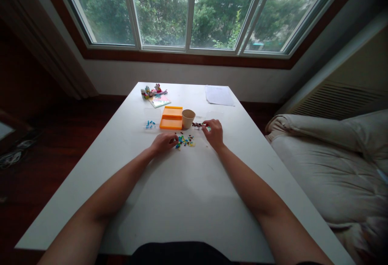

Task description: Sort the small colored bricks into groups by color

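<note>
My left hand rests at the left edge of a mixed pile of tiny blue, green, yellow and dark pieces. Its fingers are curled together, and whatever they may hold is too small to name. At the right, my right hand has thumb and fingertips pinched beside a small group of dark brown pieces; what lies in the pinch cannot be made out. Between the hands, just behind the pile, a beige cup stands upright, touching or nearly touching an orange two-part tray.
Blue pieces lie in a clear holder left of the tray. Farther back are small colourful figures, a pastel booklet and white paper sheets. The white table ends before a window; a sofa stands right.
</note>
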Action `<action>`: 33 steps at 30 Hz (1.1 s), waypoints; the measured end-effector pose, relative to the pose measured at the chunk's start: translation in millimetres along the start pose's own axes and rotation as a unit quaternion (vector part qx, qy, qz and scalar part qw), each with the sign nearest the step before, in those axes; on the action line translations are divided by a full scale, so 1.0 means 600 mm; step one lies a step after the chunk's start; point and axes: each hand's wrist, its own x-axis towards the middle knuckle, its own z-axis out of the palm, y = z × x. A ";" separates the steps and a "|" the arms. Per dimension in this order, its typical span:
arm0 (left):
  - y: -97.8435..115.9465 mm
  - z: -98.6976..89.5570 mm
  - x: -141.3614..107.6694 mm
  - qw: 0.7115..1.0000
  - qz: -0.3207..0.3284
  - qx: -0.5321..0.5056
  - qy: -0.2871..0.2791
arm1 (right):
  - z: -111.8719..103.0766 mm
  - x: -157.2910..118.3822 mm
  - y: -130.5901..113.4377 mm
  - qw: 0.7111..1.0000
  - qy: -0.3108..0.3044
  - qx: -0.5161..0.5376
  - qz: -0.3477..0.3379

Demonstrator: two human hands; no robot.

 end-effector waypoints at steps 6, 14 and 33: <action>-0.002 -0.012 -0.007 0.999 0.020 0.011 -0.033 | -0.002 0.009 0.062 0.985 0.035 -0.080 0.150; 0.001 -0.020 -0.007 0.997 0.034 0.024 -0.058 | 0.011 0.004 0.070 0.982 0.032 -0.098 0.159; 0.001 -0.031 -0.005 0.992 0.080 0.025 -0.093 | 0.016 -0.002 0.037 0.995 0.009 -0.054 0.081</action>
